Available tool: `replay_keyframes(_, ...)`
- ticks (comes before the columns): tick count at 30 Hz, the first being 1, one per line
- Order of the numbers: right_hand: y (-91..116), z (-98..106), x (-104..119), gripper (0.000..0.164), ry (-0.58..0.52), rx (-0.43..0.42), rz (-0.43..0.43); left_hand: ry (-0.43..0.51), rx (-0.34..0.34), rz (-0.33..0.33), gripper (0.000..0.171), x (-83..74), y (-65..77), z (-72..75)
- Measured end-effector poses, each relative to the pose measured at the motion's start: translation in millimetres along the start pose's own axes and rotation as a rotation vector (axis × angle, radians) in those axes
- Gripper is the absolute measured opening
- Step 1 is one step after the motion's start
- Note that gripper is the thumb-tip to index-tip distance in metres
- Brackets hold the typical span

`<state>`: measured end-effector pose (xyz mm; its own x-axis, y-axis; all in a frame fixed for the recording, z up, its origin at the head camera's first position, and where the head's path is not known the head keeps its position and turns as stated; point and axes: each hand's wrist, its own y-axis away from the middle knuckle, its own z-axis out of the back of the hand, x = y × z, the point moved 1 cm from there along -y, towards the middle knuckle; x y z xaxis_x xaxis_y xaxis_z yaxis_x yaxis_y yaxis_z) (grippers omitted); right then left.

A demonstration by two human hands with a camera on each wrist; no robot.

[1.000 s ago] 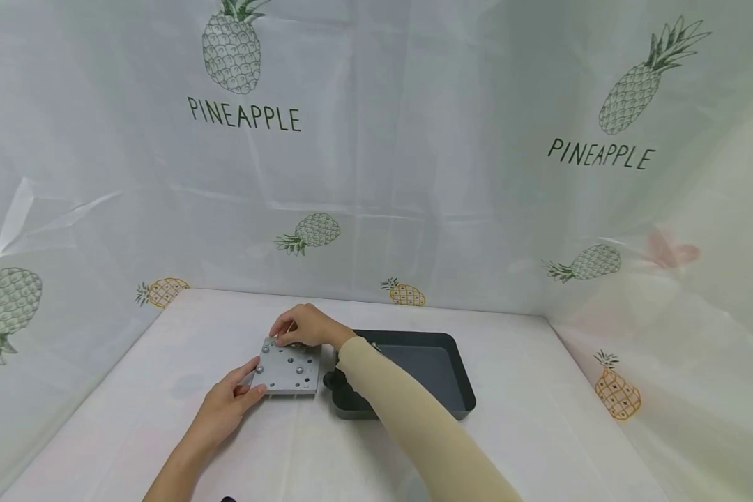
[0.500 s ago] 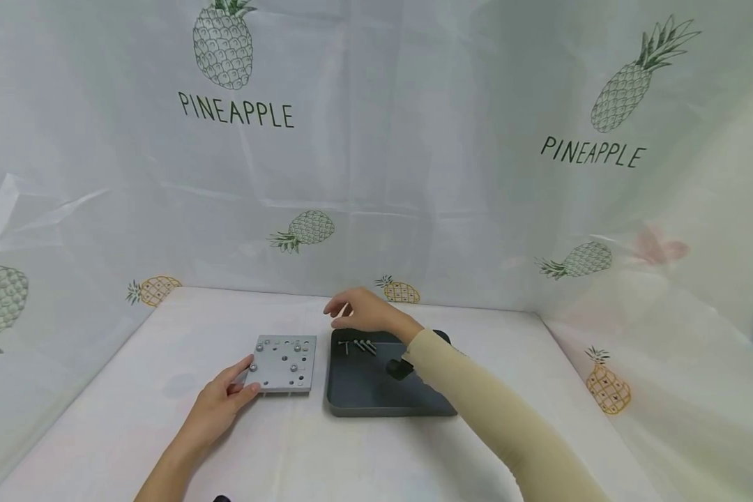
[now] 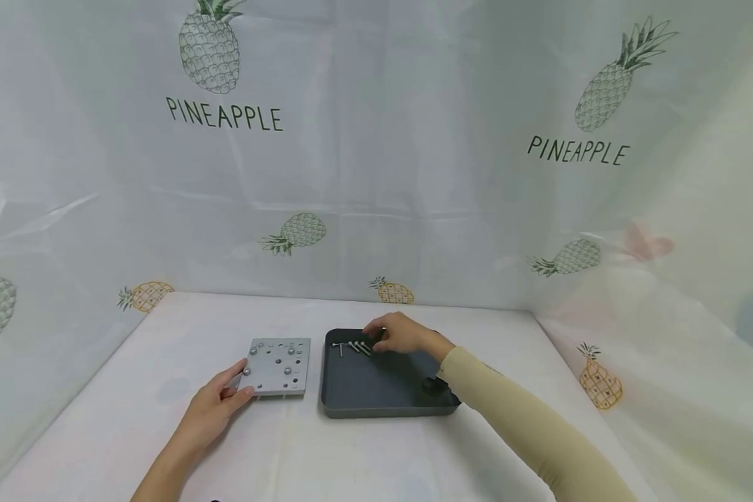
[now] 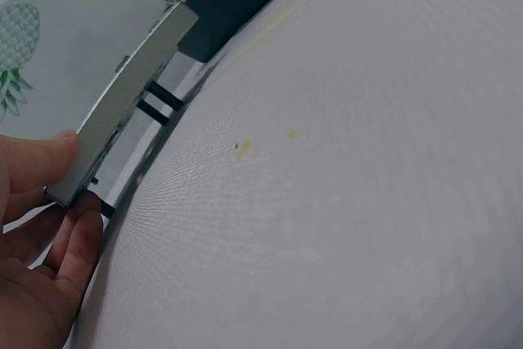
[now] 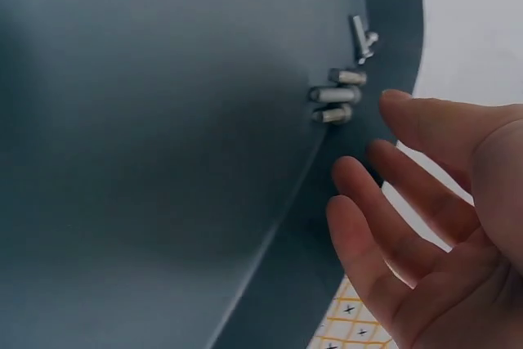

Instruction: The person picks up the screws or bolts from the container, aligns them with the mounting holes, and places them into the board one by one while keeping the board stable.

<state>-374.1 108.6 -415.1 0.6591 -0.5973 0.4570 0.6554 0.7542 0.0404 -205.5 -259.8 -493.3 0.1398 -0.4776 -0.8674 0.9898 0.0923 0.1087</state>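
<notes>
My left hand (image 3: 207, 413) grips the left edge of a square silver metal plate (image 3: 273, 367), thumb on one face and fingers below. Bolt heads and holes dot the plate's top; in the left wrist view, dark shanks (image 4: 165, 97) stick out beneath it toward the table. Over the back of a dark grey tray (image 3: 389, 411) hovers my right hand (image 3: 404, 333), thumb and fingers apart with nothing between them. Several silver bolts (image 3: 360, 346) lie by the tray's back wall, just left of the right fingertips; the right wrist view shows a group of thicker bolts (image 5: 337, 96) beside thinner screws (image 5: 361, 38).
The tray stands right of the plate, a narrow strip of white-covered table (image 3: 364, 457) between them. Its raised walls surround the bolts. Behind the table hangs a pineapple-print sheet (image 3: 376, 174), which also runs along both sides.
My right hand has left the plate's far side, swung right and come down over the tray beside the bolts. The left hand keeps its grip on the plate.
</notes>
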Motion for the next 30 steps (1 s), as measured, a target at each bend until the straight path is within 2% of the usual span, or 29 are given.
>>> replay_keyframes(7, -6, -11, -3, 0.045, 0.068, 0.03, -0.026, 0.037, 0.019, 0.028, 0.079, 1.0, 0.9, 1.1)
replay_keyframes(16, -7, -23, -2, 0.039, 0.173, 0.035, -0.053, 0.019, 0.006, 0.024, 0.078, 0.7, -0.7, -0.9)
replay_keyframes(23, -8, -24, -7, 0.024, 0.16, -0.019, -0.019, -0.013, -0.017, 0.016, 0.077, -2.1, 0.3, -0.7)
replay_keyframes(30, -9, -25, -8, 0.02, 0.134, -0.048, -0.022, -0.042, -0.026, -0.009, 0.076, -1.9, 0.5, -1.4)
